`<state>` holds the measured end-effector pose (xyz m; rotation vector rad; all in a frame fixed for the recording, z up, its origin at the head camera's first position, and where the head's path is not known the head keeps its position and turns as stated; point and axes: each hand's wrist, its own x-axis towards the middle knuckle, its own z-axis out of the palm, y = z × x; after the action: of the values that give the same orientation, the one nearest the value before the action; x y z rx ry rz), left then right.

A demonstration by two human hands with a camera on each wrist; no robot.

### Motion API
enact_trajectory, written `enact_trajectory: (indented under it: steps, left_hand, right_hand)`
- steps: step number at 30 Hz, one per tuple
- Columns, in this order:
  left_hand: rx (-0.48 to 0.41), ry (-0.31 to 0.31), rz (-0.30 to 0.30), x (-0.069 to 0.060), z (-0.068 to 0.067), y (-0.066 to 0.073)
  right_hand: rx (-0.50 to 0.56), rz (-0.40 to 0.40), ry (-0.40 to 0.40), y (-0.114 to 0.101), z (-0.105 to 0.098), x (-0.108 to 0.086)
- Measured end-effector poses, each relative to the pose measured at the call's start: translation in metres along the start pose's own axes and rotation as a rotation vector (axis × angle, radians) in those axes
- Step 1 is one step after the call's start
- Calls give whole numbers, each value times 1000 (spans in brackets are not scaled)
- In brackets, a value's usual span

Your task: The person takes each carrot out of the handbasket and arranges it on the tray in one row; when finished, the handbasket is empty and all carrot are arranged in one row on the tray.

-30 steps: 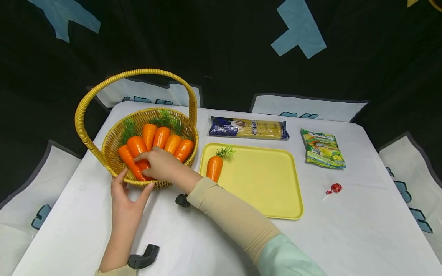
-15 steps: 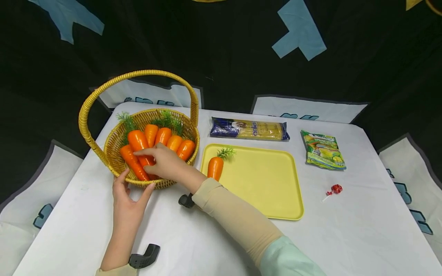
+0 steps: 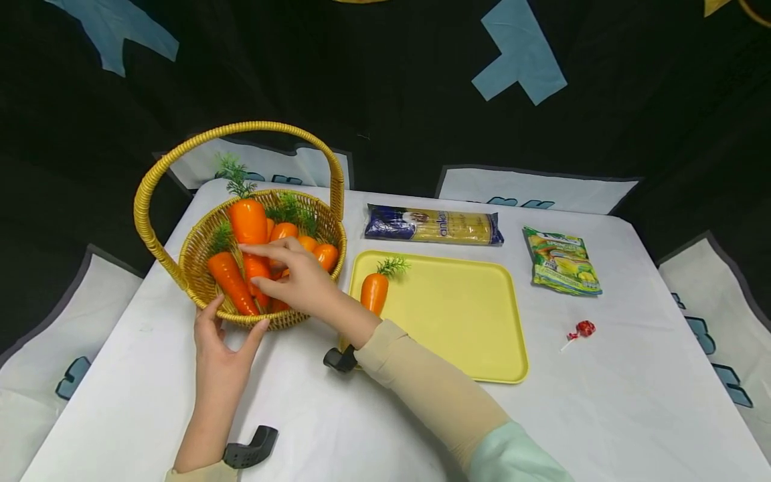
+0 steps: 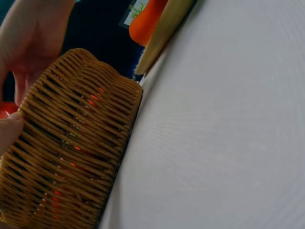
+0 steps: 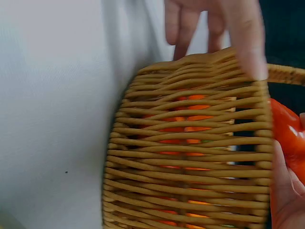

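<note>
A yellow wicker basket (image 3: pixel 195 284) with a tall hooped handle holds several orange carrots with green tops. My right hand (image 3: pixel 301 278) reaches over its near right rim and pinches one carrot (image 3: pixel 248 221) between thumb and fingers. That carrot stands higher than the others, its leafy top above the far rim. Beside it lies another carrot (image 3: pixel 231 278) in the basket. My left hand (image 3: pixel 223 348) holds the basket's near rim, thumb and fingers spread along it. In the right wrist view, the wicker wall (image 5: pixel 190 143) hides most of the carrots.
Right of the basket lies a yellow tray (image 3: pixel 452 314) with one carrot (image 3: pixel 375 293) at its left side. Behind it is a pasta packet (image 3: pixel 434 224). A green packet (image 3: pixel 563 261) and a red lollipop (image 3: pixel 584 329) lie farther right.
My right hand has drawn one carrot upward among the others, so its leafy top now rises above the basket's far rim. My left hand has stayed at the near rim.
</note>
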<state>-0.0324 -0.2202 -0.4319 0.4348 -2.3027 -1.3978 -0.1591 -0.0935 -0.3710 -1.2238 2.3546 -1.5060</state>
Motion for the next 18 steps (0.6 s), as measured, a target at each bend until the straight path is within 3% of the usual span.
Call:
enact_trajectory:
  steps: [8,12,18]
  left_hand:
    - [7,9,-1,1,-2,0]
    - [-6,3,-15,2,-1,0]
    - [2,-12,-41,1,0,0]
  right_hand:
    - [162,-30,69,-20,-24,-31]
    - [134,-46,116,-16,-41,-59]
    - [84,96,190,11,-66,-115]
